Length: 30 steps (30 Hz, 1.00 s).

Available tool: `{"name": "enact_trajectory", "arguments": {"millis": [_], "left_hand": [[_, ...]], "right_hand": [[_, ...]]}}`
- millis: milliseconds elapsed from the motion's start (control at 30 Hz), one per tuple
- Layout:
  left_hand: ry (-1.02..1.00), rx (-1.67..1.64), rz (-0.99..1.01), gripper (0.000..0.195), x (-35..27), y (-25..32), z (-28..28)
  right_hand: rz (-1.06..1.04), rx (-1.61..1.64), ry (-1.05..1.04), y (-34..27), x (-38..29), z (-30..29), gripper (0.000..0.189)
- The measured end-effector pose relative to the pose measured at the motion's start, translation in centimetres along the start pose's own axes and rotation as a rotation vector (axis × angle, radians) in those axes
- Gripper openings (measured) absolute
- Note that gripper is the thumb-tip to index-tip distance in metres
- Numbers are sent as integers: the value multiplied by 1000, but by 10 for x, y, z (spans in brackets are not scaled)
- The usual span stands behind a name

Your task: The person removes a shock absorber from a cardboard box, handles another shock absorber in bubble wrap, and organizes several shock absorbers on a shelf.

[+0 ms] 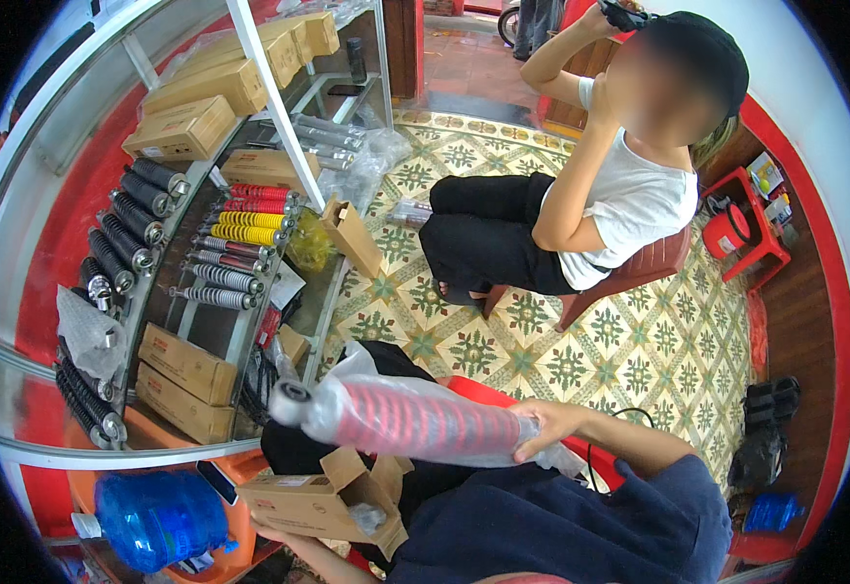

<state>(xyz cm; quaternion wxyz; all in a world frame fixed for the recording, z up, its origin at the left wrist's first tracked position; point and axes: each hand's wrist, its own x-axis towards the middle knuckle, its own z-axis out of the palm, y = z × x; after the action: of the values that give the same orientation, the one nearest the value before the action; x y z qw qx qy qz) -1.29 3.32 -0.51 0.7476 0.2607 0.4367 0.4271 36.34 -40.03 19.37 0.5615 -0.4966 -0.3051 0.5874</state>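
My right hand (550, 429) grips one end of a shock absorber (425, 420) with a red coil spring, wrapped in clear plastic film. Its metal mounting eye (295, 394) pokes out of the film at the far end. Lower down, my left hand (270, 531) supports an opened cardboard box (301, 507) from beneath and behind; most of that hand is hidden by the box. The box's end flaps stand spread, and some clear plastic (368, 517) shows inside. The shock absorber is held above the box, over my lap.
A glass display case (279, 109) holds black shock absorbers (133, 237), yellow-sprung ones (249, 226) and cardboard boxes (187, 365). A blue water jug (162, 518) lies on an orange chair (242, 536) beside a phone (217, 482). Opposite, a person (578, 212) sits on a chair (644, 274).
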Motion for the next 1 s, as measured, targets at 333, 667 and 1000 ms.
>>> {"name": "enact_trajectory", "arguments": {"millis": [333, 667, 1000], "left_hand": [[-103, 7, 29, 75, 20, -12, -36], [-62, -217, -49, 65, 17, -8, -44], [31, -195, 39, 59, 2, -4, -2]], "right_hand": [[-7, -72, -61, -6, 57, 15, 55], [-56, -100, 34, 1, 44, 5, 51], [-86, -227, 102, 3, 37, -30, 103]]}}
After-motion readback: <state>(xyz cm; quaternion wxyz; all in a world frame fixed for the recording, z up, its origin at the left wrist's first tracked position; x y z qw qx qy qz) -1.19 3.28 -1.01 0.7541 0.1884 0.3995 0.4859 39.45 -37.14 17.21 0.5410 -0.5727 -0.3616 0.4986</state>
